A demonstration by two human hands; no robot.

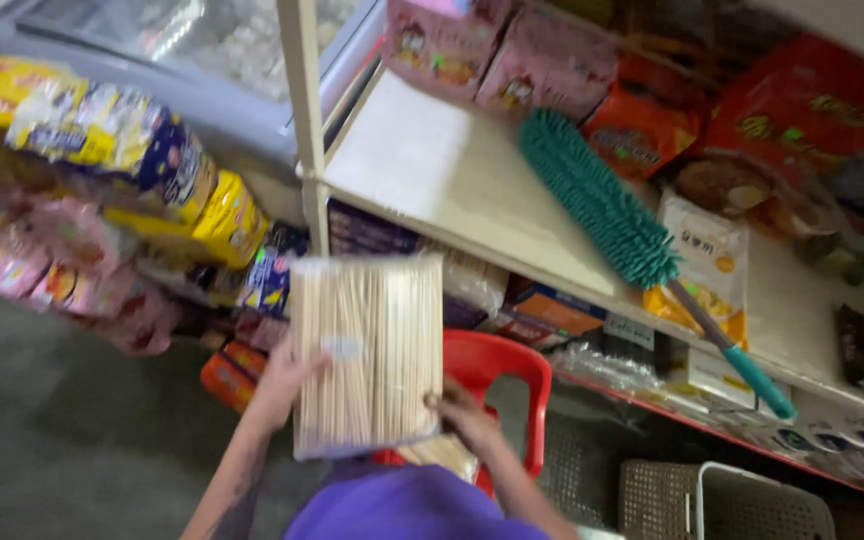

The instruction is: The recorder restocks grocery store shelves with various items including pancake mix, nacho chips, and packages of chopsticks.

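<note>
Both hands hold up a flat clear pack of wooden skewers (367, 355) in front of the shelf (452, 170). The left hand (282, 385) lies against the pack's face at about 8 o'clock, fingers spread flat. The right hand (467, 415) pinches the edge at about 4 o'clock, thumb on the front; its other fingers are hidden behind.

The hold looks shaky to me. Both hands sit low, so the tall top half is unsupported and could tip forward or slide out, since the wrapping seems slick. If it drops, it would likely land on the red plastic chair (497, 375) just behind and below, or on the floor.

The pack is rectangular and upright, filled with pale sticks running top to bottom in two or three bundles, with a small label near the middle. A teal duster (602, 200) lies on the shelf at 2 o'clock, and yellow snack bags (112, 140) pile up at 10 o'clock.
</note>
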